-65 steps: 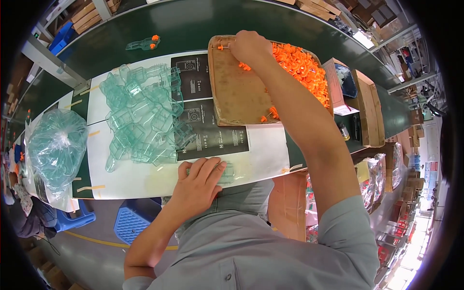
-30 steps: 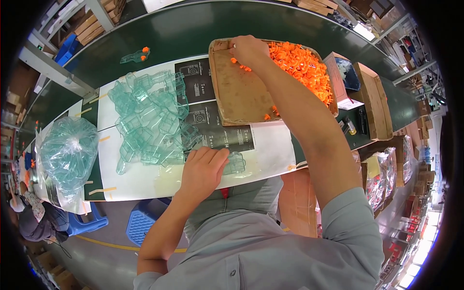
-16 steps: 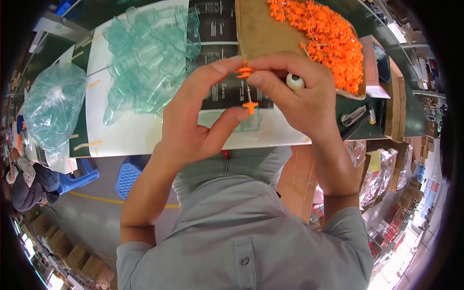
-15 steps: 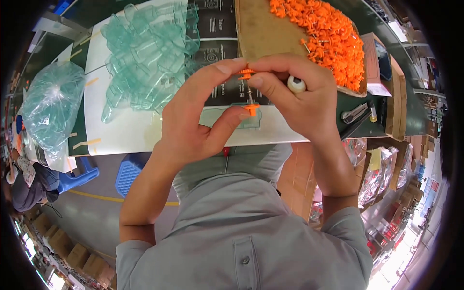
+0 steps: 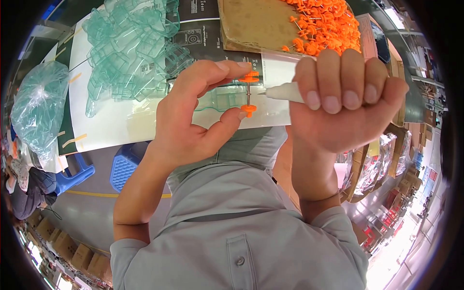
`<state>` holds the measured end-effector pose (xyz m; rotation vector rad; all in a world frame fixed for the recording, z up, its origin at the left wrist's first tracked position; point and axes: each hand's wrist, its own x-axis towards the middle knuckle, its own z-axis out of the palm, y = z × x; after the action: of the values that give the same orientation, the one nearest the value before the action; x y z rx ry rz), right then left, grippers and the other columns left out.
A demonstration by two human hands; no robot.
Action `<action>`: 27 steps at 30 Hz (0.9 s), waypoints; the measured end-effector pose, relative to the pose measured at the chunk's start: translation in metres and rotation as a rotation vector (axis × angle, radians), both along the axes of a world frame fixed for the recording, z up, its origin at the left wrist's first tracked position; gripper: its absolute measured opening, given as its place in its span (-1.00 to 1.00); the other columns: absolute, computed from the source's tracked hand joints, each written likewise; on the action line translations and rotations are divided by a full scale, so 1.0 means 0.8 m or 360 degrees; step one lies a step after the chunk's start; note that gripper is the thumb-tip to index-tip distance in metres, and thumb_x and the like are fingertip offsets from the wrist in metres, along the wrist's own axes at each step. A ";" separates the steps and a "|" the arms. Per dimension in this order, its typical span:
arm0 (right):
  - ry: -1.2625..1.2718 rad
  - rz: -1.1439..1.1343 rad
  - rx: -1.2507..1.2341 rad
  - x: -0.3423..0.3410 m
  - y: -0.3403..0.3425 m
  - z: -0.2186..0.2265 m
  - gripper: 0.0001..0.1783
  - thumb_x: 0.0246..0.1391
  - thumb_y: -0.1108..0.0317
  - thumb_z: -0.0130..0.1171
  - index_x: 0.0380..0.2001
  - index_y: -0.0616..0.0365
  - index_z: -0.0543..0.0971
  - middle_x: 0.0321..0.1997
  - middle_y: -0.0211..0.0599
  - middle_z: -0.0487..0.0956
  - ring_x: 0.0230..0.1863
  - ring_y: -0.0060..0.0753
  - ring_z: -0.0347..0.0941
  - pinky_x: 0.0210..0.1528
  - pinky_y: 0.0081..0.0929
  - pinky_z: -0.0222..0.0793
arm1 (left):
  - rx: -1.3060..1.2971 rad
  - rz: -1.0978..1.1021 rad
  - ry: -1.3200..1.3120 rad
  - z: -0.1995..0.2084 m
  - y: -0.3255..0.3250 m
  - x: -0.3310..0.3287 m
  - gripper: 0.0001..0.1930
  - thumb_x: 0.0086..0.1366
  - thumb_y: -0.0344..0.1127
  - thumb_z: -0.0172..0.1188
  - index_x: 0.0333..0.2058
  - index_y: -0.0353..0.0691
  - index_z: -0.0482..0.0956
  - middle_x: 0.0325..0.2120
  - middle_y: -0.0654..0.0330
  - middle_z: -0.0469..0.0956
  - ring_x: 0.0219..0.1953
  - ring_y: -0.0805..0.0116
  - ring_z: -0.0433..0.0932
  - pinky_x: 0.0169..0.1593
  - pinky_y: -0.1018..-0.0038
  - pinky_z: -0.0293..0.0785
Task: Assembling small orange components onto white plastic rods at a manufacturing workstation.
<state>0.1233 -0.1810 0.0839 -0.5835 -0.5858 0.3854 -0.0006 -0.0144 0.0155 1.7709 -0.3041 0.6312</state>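
My left hand [image 5: 181, 118] pinches an orange plastic wheel-and-axle part [image 5: 249, 91] end to end between thumb and forefinger. A thin metal shaft joins the orange wheel at its top to the smaller orange piece at its bottom. In my right hand [image 5: 340, 106], fingers wrap round a white squeeze bottle [image 5: 282, 92] with a fine needle tip. The needle points left at the shaft, with a small gap between them. Behind the axle part, a clear greenish plastic piece [image 5: 223, 98] lies on the white board, partly hidden by my left hand.
Clear green plastic pieces [image 5: 128, 53] are heaped at the left of the table. A cardboard tray [image 5: 253, 29] holds many orange axle parts [image 5: 328, 24]. A filled plastic bag [image 5: 41, 104] stands at the far left. A blue stool [image 5: 123, 169] is below the table edge.
My right hand has left the axle part's top and swung right, now turned with the bottle's needle toward the shaft. My left hand still holds the part. The view has shifted slightly.
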 end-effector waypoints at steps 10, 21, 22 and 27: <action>0.0161 0.0097 -0.0102 -0.013 -0.002 -0.011 -0.51 0.39 0.08 -0.31 -0.64 -0.10 0.34 -0.65 -0.59 0.34 -0.65 -0.53 0.25 -0.59 -0.47 0.27 | 0.0170 -0.0033 0.0097 -0.001 0.000 -0.009 -0.25 0.09 -0.75 0.25 0.26 -0.32 0.17 0.11 -0.20 0.47 0.19 -0.01 0.51 0.26 0.15 0.46; 0.0015 -0.0167 -0.0077 -0.008 0.005 -0.012 -0.51 0.38 0.07 -0.29 -0.65 -0.12 0.39 -0.65 -0.59 0.36 -0.65 -0.54 0.26 -0.57 -0.47 0.25 | -0.0041 -0.0135 0.0072 -0.008 -0.001 -0.009 -0.26 0.12 -0.68 0.30 0.26 -0.33 0.18 0.12 -0.18 0.47 0.17 0.00 0.53 0.24 0.15 0.46; 0.0027 -0.0143 -0.0080 -0.007 0.005 -0.014 -0.50 0.38 0.07 -0.29 -0.65 -0.12 0.39 -0.66 -0.59 0.36 -0.65 -0.55 0.26 -0.57 -0.47 0.25 | -0.0042 -0.0133 0.0076 -0.009 -0.001 -0.009 -0.26 0.12 -0.68 0.30 0.26 -0.33 0.18 0.12 -0.18 0.47 0.17 0.00 0.53 0.24 0.15 0.46; 0.0130 -0.0150 -0.0087 -0.007 0.003 -0.020 -0.51 0.37 0.08 -0.27 -0.66 -0.13 0.39 -0.67 -0.60 0.36 -0.65 -0.56 0.25 -0.57 -0.47 0.23 | 0.0044 -0.0094 0.0084 -0.015 -0.004 -0.009 -0.28 0.12 -0.65 0.31 0.24 -0.33 0.19 0.11 -0.16 0.49 0.16 0.00 0.53 0.23 0.16 0.46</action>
<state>0.1177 -0.1789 0.0678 -0.6424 -0.4689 0.3354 -0.0075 -0.0173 0.0038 1.7952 -0.3289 0.5396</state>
